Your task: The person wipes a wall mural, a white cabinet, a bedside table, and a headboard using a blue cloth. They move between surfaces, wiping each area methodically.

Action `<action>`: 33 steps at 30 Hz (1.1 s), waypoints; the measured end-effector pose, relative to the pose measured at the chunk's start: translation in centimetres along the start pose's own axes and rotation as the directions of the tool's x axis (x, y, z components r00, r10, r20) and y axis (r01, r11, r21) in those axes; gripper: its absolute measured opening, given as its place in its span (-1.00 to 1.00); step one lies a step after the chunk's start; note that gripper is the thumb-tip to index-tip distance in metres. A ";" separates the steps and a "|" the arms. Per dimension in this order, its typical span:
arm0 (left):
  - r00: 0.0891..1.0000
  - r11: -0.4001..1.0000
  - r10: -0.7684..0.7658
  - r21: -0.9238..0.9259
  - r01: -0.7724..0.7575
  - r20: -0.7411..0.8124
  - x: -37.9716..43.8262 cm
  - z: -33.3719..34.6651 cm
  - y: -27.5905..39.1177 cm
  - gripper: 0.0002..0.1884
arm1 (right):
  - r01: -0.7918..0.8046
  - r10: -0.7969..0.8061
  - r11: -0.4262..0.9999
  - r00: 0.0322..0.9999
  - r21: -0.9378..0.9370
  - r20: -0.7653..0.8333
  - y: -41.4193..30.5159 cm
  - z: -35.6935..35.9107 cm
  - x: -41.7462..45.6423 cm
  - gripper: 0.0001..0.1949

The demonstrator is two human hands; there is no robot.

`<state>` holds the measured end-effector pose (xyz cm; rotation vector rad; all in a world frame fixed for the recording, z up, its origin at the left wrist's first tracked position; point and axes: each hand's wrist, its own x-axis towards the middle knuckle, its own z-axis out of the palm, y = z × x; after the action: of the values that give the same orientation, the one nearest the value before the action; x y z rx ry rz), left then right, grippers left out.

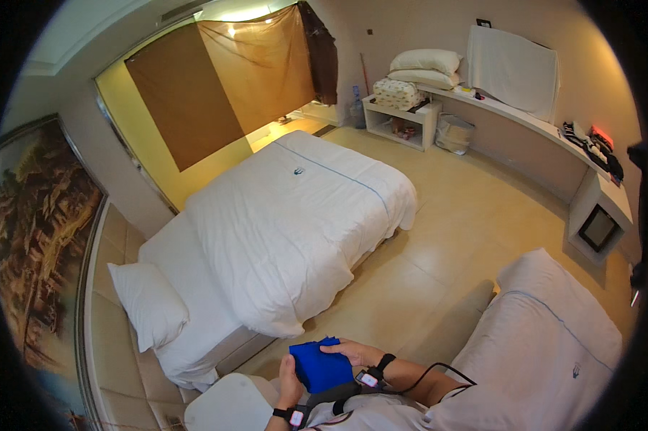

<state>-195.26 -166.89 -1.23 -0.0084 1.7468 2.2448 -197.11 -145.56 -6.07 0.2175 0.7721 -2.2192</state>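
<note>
A folded blue cloth (324, 367) is held between both my hands, close in front of my body at the bottom of the view. My left hand (289, 381) grips its left edge, with the thumb pointing up along it. At the upper right corner, my right hand (358, 353) pinches the cloth, its thumb lying across the front. Both wrists wear black straps with small devices, and a black cable runs from the right wrist along the forearm. The fingers behind the cloth are hidden.
A white-sheeted bed (280, 215) with a pillow (148, 307) lies ahead. Another bed (539, 334) stands at right. A white round-edged table (229, 407) is near my left hand. Along the far wall runs a white shelf (518, 116); a wastebasket (454, 134) stands beneath.
</note>
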 end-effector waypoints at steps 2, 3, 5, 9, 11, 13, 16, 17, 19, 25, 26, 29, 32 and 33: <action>1.000 1.000 -0.016 0.002 0.016 -0.022 3.0 1.1 0.5 -0.49 | 0.119 -0.120 0.993 0.993 -0.026 -0.018 -1.7 -1.4 0.6 -0.53; 1.000 0.998 -0.007 0.059 0.005 0.028 4.4 1.9 1.2 -0.46 | 0.143 -0.143 0.990 0.989 -0.020 -0.031 -2.7 -1.6 0.6 -0.54; 0.992 0.984 0.022 0.171 -0.043 0.123 7.3 2.8 3.1 -0.36 | 0.188 -0.189 0.982 0.981 -0.019 -0.042 -5.6 -1.2 1.1 -0.56; 0.939 0.786 0.157 0.536 -0.307 0.307 15.7 2.2 2.3 -0.50 | 0.284 -0.283 0.959 0.957 0.007 -0.069 -10.1 -2.8 3.3 -0.57; 0.918 0.723 0.176 0.586 -0.365 0.355 19.4 2.6 2.7 -0.69 | 0.265 -0.264 0.964 0.960 0.002 -0.092 -12.5 -3.5 4.4 -0.59; 0.891 0.704 0.263 0.558 -0.439 0.370 23.1 3.1 0.5 -0.69 | 0.290 -0.296 0.955 0.946 -0.066 -0.134 -14.6 -4.9 4.5 -0.60; 0.871 0.853 0.186 0.365 -0.373 0.455 27.9 4.0 -4.2 -0.74 | 0.252 -0.254 0.966 0.892 -0.054 -0.373 -17.0 -6.0 4.1 -0.59; 0.855 0.920 0.059 0.305 -0.247 0.516 29.4 4.7 -4.5 -0.69 | 0.244 -0.258 0.965 0.852 -0.092 -0.455 -18.0 -5.6 3.4 -0.59; 0.855 0.844 0.013 0.453 -0.287 0.518 30.1 8.0 0.6 -0.68 | 0.255 -0.298 0.954 0.769 -0.156 -0.565 -19.4 -5.8 1.8 -0.63; 0.637 0.798 -0.285 0.546 -0.256 0.716 35.2 15.2 0.6 -0.63 | 0.340 -0.449 0.890 0.548 -0.303 -0.706 -22.6 -8.6 -3.2 -0.72; 0.607 0.813 -0.298 0.529 -0.243 0.737 35.0 17.3 1.3 -0.62 | 0.345 -0.442 0.891 0.511 -0.295 -0.738 -22.9 -9.8 -4.3 -0.72; 0.507 0.866 -0.344 0.475 -0.154 0.791 38.9 21.6 -3.4 -0.67 | 0.364 -0.465 0.872 0.407 -0.327 -0.787 -27.0 -11.5 -7.8 -0.72; 0.473 0.908 -0.202 0.345 -0.237 0.857 40.9 28.1 -5.7 -0.63 | 0.439 -0.482 0.844 0.367 -0.308 -0.796 -30.1 -16.0 -11.7 -0.69; 0.401 0.889 -0.217 0.350 -0.296 0.890 42.5 30.5 -7.0 -0.59 | 0.418 -0.457 0.853 0.311 -0.312 -0.833 -31.0 -19.1 -12.4 -0.68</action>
<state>-228.94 -126.77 -7.70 1.1817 1.4713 1.2206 -212.20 -110.40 -2.39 1.4368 1.6016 -2.5109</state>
